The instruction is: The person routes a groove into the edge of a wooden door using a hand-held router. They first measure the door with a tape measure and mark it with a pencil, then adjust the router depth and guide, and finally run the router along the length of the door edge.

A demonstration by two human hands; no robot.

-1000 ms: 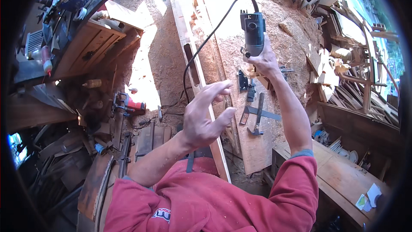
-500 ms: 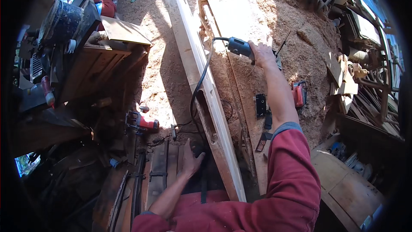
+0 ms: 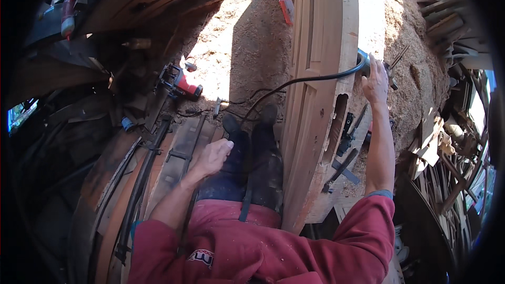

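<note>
Head view shows a sawdust floor [image 3: 247,47] amid stacked lumber, with a pale carved frame [image 3: 321,73] standing upright. Right hand [image 3: 376,81] grips a corded tool [image 3: 363,63]; left hand [image 3: 213,156] hangs loosely curled, empty.

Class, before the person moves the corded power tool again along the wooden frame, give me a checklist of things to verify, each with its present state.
1. Right hand grips the power tool: ok, fingers wrapped on it.
2. Left hand clear of the tool: ok, hanging by the thigh, holding nothing.
3. Black cord clear of the work: not ok, it crosses the wooden frame.
4. Footing: cannot tell; boots stand on sawdust near loose cables.
5. Tool bit position: cannot tell, hidden behind the frame's edge.
6. Frame held steady: cannot tell.
</note>
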